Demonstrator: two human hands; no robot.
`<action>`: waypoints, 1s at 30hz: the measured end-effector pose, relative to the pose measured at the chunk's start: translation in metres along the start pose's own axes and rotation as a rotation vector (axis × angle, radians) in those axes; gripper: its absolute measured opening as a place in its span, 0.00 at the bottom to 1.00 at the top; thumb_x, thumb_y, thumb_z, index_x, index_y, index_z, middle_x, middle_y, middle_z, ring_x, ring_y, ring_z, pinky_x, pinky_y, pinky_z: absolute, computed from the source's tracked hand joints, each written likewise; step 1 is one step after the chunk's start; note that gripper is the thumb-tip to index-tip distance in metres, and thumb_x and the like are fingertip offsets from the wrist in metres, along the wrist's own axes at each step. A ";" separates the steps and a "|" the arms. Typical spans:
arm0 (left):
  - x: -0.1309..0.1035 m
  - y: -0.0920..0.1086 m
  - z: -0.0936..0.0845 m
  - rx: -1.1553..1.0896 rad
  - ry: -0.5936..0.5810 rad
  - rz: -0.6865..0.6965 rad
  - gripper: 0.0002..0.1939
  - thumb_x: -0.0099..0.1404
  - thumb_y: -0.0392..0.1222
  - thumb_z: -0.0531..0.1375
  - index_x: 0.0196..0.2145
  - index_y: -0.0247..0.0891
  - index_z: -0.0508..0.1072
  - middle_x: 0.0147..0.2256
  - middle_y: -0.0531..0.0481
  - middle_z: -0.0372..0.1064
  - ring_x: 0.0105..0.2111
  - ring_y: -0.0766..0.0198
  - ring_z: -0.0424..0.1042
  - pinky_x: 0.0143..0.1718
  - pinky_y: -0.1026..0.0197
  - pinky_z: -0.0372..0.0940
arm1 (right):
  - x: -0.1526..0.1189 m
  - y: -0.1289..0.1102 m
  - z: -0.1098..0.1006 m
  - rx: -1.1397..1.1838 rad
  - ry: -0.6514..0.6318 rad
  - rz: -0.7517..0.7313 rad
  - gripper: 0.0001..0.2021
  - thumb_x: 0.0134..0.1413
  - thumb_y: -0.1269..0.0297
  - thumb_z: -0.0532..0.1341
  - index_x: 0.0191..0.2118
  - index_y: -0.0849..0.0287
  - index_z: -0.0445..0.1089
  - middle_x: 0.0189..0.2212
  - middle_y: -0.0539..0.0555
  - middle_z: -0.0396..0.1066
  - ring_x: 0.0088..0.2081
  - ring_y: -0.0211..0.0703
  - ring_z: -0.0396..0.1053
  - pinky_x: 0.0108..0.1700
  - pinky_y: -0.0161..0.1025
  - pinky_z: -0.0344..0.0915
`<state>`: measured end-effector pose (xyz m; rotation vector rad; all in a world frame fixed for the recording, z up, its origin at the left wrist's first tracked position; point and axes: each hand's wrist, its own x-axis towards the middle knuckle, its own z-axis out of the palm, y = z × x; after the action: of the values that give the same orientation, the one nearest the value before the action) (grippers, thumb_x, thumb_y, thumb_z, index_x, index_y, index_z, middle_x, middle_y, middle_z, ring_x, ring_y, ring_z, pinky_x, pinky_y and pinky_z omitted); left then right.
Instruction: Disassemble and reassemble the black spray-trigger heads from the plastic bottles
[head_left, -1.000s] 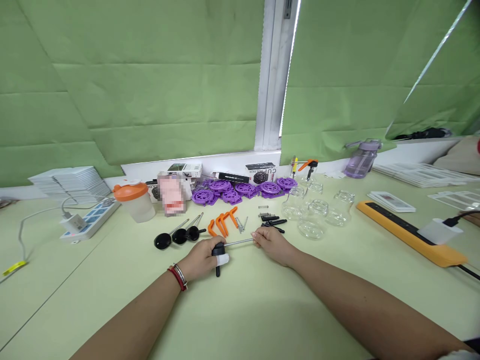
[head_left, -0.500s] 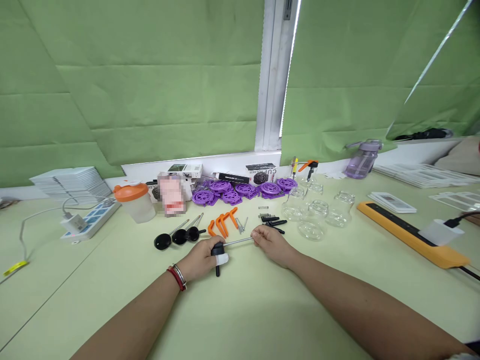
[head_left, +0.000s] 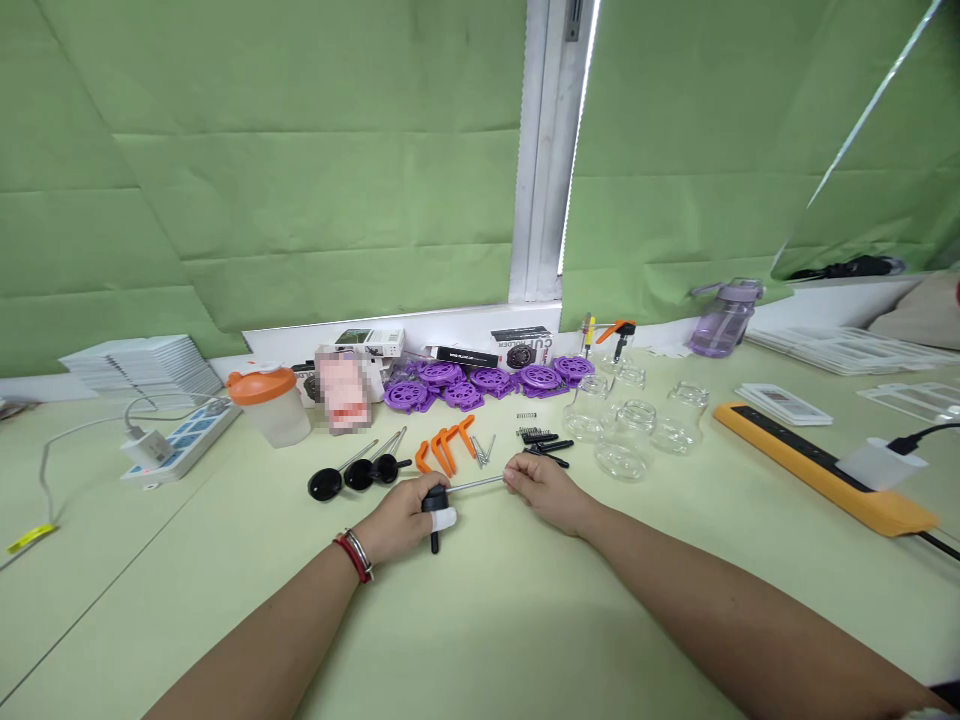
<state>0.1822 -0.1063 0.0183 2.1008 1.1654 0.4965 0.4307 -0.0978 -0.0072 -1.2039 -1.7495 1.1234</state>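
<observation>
My left hand [head_left: 409, 512] is wrapped round a black cap [head_left: 434, 500] with a short black spout pointing toward me. From the cap a thin metal tube [head_left: 476, 484] runs right, and my right hand [head_left: 544, 490] pinches its far end between thumb and fingertips. Whether anything small is in that pinch is hidden. Similar black caps with metal tubes [head_left: 325, 484] lie left of my hands. Just beyond them are several orange trigger levers [head_left: 444, 450] and some thin metal pins [head_left: 484, 452]. Black rod-like parts [head_left: 551, 452] and small springs [head_left: 526, 416] lie behind my right hand.
Several clear glass bottles [head_left: 621, 460] stand at right, near a yellow power strip [head_left: 825, 470]. Purple wheel-shaped pieces [head_left: 465, 385] and boxes [head_left: 521, 350] line the back. An orange-lidded cup [head_left: 281, 420] and white power strip [head_left: 180, 445] are left. A purple bottle [head_left: 721, 325] stands back right.
Almost nothing differs. My right fingertips have shifted very slightly at the tube's end; my left hand holds the cap in the same place.
</observation>
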 end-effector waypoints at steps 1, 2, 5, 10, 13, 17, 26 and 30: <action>0.000 0.000 0.000 0.001 -0.002 0.001 0.15 0.58 0.50 0.57 0.40 0.39 0.67 0.32 0.53 0.64 0.31 0.64 0.62 0.33 0.63 0.59 | 0.000 -0.001 0.000 -0.015 -0.001 0.000 0.13 0.56 0.56 0.52 0.26 0.59 0.61 0.21 0.47 0.57 0.21 0.33 0.52 0.24 0.33 0.51; 0.000 0.000 0.000 0.002 -0.003 0.000 0.15 0.58 0.50 0.57 0.40 0.39 0.67 0.32 0.53 0.64 0.31 0.64 0.62 0.33 0.63 0.59 | -0.001 -0.002 -0.001 -0.028 -0.005 -0.004 0.15 0.56 0.55 0.52 0.25 0.59 0.61 0.20 0.47 0.57 0.21 0.33 0.52 0.24 0.33 0.51; 0.000 0.000 0.000 -0.001 -0.006 -0.006 0.15 0.58 0.50 0.57 0.40 0.39 0.67 0.33 0.53 0.64 0.31 0.64 0.62 0.33 0.63 0.59 | -0.001 -0.003 -0.001 -0.051 -0.010 -0.018 0.18 0.57 0.52 0.50 0.25 0.60 0.62 0.18 0.46 0.55 0.21 0.34 0.52 0.25 0.33 0.52; -0.001 0.001 0.000 -0.008 -0.018 -0.013 0.15 0.58 0.49 0.57 0.40 0.39 0.66 0.32 0.53 0.63 0.31 0.64 0.62 0.33 0.63 0.59 | -0.001 0.000 0.000 0.007 0.008 0.000 0.20 0.58 0.49 0.48 0.26 0.60 0.63 0.19 0.47 0.57 0.21 0.33 0.53 0.26 0.34 0.53; -0.001 0.001 -0.001 -0.003 -0.016 -0.016 0.15 0.58 0.49 0.57 0.40 0.39 0.66 0.31 0.54 0.62 0.30 0.64 0.61 0.32 0.63 0.59 | -0.001 0.000 0.000 0.105 0.008 0.005 0.17 0.57 0.50 0.50 0.30 0.60 0.63 0.24 0.48 0.61 0.22 0.33 0.54 0.26 0.33 0.54; -0.001 0.002 -0.001 0.001 -0.013 -0.007 0.15 0.58 0.49 0.57 0.40 0.38 0.66 0.31 0.53 0.62 0.31 0.64 0.61 0.33 0.63 0.59 | -0.002 -0.003 0.001 0.175 0.011 -0.028 0.11 0.49 0.57 0.59 0.33 0.59 0.61 0.25 0.47 0.59 0.26 0.34 0.57 0.27 0.33 0.55; -0.001 0.002 -0.001 0.002 -0.006 -0.001 0.14 0.58 0.50 0.56 0.38 0.39 0.66 0.31 0.53 0.62 0.30 0.64 0.61 0.32 0.63 0.59 | -0.002 -0.002 -0.001 0.075 -0.019 -0.010 0.11 0.53 0.56 0.55 0.28 0.58 0.59 0.22 0.45 0.56 0.22 0.33 0.52 0.26 0.33 0.52; -0.001 0.002 0.000 -0.003 -0.007 0.003 0.15 0.58 0.50 0.56 0.39 0.39 0.66 0.31 0.53 0.63 0.31 0.64 0.62 0.33 0.63 0.59 | -0.003 -0.003 -0.002 0.043 -0.026 0.005 0.15 0.55 0.52 0.52 0.26 0.59 0.60 0.20 0.46 0.56 0.21 0.33 0.52 0.26 0.33 0.52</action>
<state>0.1825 -0.1072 0.0197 2.1009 1.1566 0.4914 0.4322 -0.1003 -0.0043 -1.1728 -1.7336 1.1787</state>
